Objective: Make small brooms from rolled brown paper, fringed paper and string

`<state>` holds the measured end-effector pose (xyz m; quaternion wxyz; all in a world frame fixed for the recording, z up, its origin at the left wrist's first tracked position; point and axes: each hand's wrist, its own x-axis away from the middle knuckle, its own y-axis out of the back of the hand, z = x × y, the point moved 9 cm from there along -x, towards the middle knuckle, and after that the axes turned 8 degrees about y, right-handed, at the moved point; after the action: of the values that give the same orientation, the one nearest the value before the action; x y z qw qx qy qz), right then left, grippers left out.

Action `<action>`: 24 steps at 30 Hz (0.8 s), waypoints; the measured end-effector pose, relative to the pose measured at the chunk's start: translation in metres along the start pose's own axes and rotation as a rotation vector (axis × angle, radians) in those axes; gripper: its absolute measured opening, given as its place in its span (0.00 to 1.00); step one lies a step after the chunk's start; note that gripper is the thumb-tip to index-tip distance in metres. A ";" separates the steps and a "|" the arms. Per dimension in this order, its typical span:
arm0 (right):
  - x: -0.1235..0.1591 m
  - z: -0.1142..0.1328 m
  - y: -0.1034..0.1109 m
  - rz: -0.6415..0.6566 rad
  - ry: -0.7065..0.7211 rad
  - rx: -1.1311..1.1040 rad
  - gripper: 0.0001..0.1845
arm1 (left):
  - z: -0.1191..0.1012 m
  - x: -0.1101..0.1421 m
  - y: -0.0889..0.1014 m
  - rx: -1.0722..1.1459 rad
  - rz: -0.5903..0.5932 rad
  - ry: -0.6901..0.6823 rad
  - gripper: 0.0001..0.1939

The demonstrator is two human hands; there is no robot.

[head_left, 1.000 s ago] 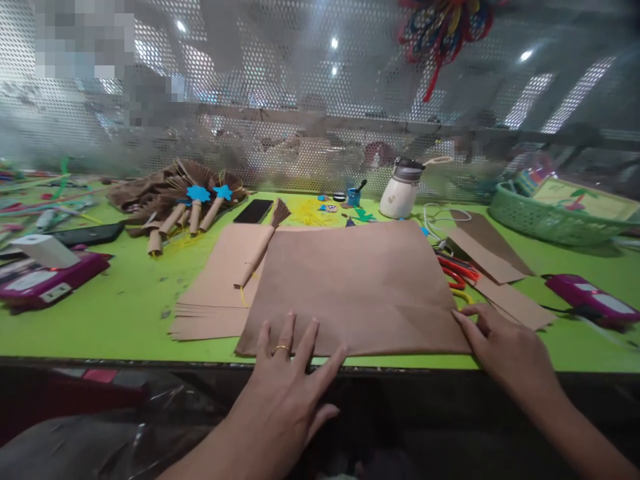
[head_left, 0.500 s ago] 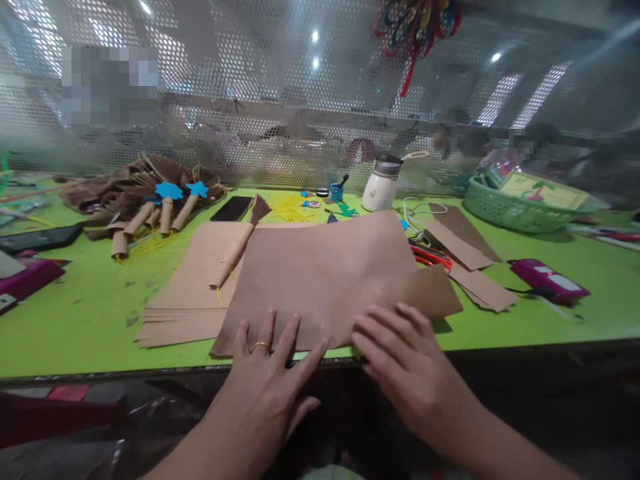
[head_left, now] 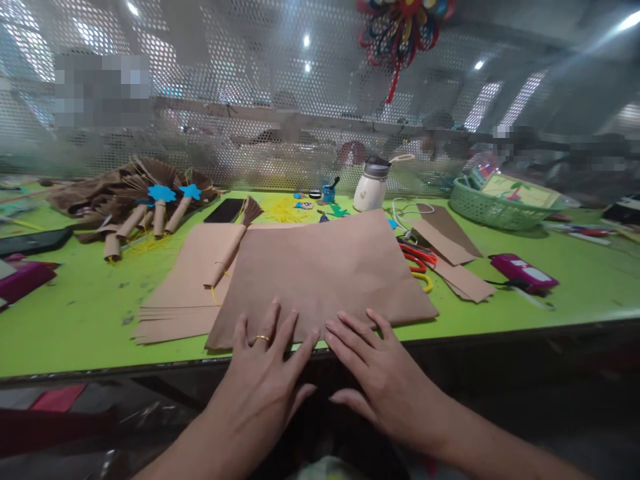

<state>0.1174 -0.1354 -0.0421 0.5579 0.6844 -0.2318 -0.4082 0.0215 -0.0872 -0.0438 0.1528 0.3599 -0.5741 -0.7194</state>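
A large sheet of brown paper point(head_left: 320, 270) lies flat at the front edge of the green table. My left hand point(head_left: 273, 363), with a ring on one finger, presses its spread fingers on the sheet's near edge. Beside it my right hand point(head_left: 373, 363) also lies with fingers stretched out on the same edge. Under the sheet's left side shows a stack of brown paper point(head_left: 175, 293). A rolled paper handle with a pleated tip point(head_left: 227, 257), tied with yellow string, rests on that stack.
Paper fans with blue cutouts point(head_left: 163, 193) lie at the back left, near a phone point(head_left: 225, 211). A white bottle point(head_left: 370, 187) stands behind the sheet. Scissors point(head_left: 419, 257), paper strips point(head_left: 460, 277), a purple device point(head_left: 523, 272) and a green basket point(head_left: 505, 210) are at right.
My right hand has slid left towards my left hand. The sheet's right corner, curled up before, now lies flat, and more of the scissors shows. The view has shifted slightly.
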 end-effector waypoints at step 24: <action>0.032 -0.022 -0.001 0.015 -0.031 0.111 0.30 | -0.041 0.000 -0.011 -0.079 -0.077 -0.044 0.24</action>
<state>0.1534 -0.1472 -0.0520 0.5184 0.7063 -0.2678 -0.4009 0.0516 -0.1132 -0.0570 0.1264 0.3595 -0.5341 -0.7547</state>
